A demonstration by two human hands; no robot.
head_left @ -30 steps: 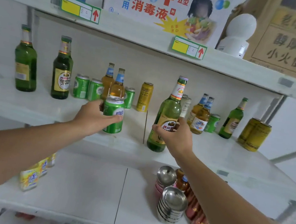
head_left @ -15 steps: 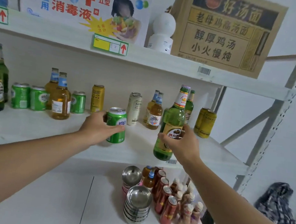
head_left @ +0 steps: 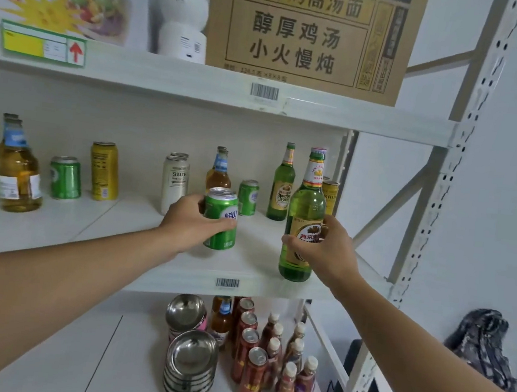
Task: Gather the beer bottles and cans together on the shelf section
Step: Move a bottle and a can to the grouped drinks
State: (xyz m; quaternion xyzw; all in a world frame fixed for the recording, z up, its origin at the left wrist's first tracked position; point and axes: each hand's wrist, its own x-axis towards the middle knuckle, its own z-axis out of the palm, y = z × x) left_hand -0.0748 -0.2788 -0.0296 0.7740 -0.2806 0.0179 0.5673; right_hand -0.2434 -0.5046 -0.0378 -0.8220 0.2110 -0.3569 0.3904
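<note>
My left hand grips a green beer can upright just above the front of the white middle shelf. A tall green beer bottle with a gold label is held by my right hand near the shelf's right front edge. Behind them stand a white can, amber bottles, a small green can, a green bottle and yellow cans. Further left are a yellow can, green cans and amber bottles.
The upper shelf carries a cardboard box and a white round device. Below, stacked steel bowls and several red sauce bottles stand. The rack's upright post bounds the right side; dark cloth lies beyond it.
Both hands have carried the green can and the tall green bottle rightward along the shelf, toward its right end. My view has turned right with them.
</note>
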